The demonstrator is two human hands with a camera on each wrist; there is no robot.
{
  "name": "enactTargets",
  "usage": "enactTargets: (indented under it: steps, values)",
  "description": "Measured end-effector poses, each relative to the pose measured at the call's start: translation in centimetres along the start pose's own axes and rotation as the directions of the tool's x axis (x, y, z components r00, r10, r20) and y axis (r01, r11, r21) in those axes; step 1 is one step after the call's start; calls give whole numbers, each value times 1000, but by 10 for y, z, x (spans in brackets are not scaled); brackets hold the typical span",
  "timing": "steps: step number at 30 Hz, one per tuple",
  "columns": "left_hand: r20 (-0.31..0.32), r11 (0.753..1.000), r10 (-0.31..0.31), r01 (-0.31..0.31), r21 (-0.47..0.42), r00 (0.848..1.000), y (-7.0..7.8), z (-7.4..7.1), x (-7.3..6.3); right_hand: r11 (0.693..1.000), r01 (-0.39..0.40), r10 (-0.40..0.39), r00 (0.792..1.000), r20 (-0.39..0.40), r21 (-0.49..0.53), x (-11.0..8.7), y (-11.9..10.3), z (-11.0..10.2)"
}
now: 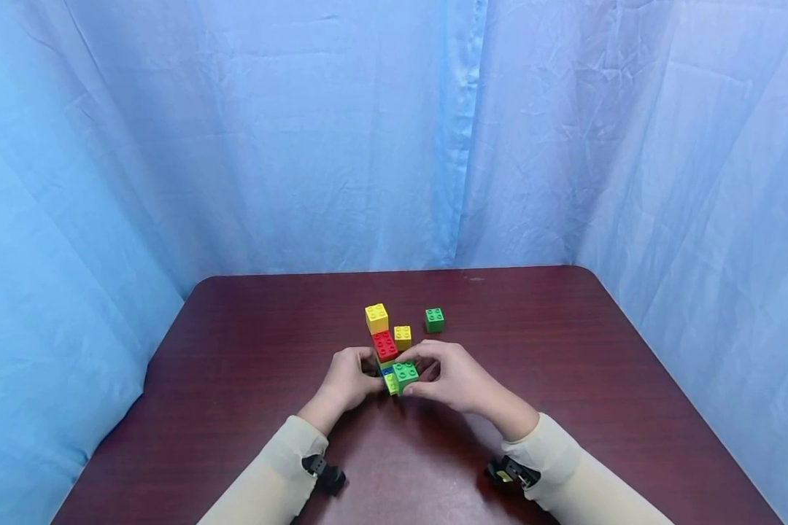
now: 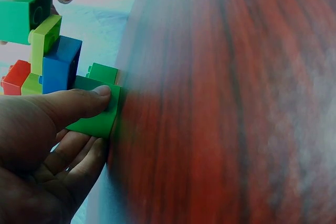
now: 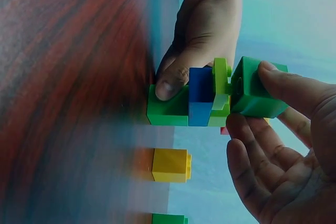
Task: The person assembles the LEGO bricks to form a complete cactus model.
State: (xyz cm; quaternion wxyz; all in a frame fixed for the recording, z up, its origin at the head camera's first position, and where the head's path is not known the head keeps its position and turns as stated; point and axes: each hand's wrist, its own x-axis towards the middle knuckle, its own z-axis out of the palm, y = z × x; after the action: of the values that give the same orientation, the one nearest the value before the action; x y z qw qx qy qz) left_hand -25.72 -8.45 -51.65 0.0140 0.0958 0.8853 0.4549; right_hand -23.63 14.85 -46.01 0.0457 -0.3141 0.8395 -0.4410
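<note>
In the head view, my left hand (image 1: 344, 383) steadies a structure of stacked toy building bricks. Its thumb and fingers grip the green bottom brick (image 2: 97, 121), which stands on the table. A blue brick (image 3: 199, 95) sits on that brick, and a thin lime-green brick (image 3: 220, 82) lies above the blue one. My right hand (image 1: 449, 375) pinches a green brick (image 1: 405, 374) between thumb and fingers, right over the lime brick's studs; full seating cannot be told. Further back on the structure is a red brick (image 1: 384, 345), with a yellow brick (image 1: 376, 319) behind it.
A small yellow brick (image 1: 403, 337) stands on the table just right of the structure. Another green brick (image 1: 434, 320) stands farther back to the right. The dark reddish wooden table (image 1: 269, 313) is surrounded by blue curtains (image 1: 335, 146) at the back and sides.
</note>
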Motion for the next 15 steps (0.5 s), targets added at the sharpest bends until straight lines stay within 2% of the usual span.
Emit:
enactTargets:
  steps: [15]
  values:
    - [-5, 1000, 0, 0, 3, 1000, 0, 0, -1, 999, -11, 11, 1000, 19, -30, 0, 0, 7]
